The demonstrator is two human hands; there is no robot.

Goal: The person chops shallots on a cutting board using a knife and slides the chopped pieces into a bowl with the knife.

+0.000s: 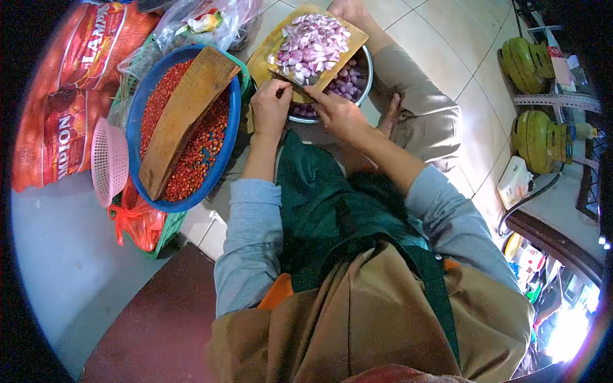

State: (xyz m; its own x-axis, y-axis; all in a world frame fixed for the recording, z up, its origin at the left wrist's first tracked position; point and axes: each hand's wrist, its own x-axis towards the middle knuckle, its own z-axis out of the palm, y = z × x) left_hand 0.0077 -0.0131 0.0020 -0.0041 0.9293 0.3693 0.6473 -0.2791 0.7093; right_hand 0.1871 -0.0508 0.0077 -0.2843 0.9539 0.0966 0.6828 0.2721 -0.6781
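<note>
A wooden chopping board [260,64] lies across a metal bowl [368,83] and carries a heap of sliced shallots [313,46]. Whole peeled shallots [347,82] show in the bowl beneath and beside the board. At the board's near edge, my right hand [345,116] is closed around a knife [290,81], its dark blade pointing left across the wood. My left hand [271,105] is beside the blade with its fingers curled in a pinch. What those fingers hold, if anything, is too small to make out.
To the left, a blue basin [132,137] holds chopped red chillies [167,89], with a thick wooden block [188,121] laid over it. A pink basket [108,163] and red net sacks [83,57] stand farther left. Green gas cylinders [539,140] are at the right.
</note>
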